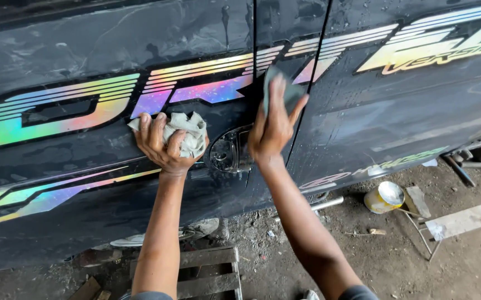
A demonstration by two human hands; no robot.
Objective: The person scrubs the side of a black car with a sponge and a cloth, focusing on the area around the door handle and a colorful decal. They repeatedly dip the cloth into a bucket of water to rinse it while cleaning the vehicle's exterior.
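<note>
Left hand (165,145) clutches a crumpled grey rag (188,133); right hand (274,125) presses a small grey pad (287,91) flat against the dark vehicle panel (362,122). Panel looks wet and streaky, so the wiping seems unfinished.

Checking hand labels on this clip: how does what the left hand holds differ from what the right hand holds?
The left hand grips a crumpled grey rag, bunched in a fist; the right hand presses a flat grey-green sheet under spread fingers. The rag sits below the rainbow lettering, the sheet on it, at the door seam. Both are held against the wet black vehicle panel.
</note>
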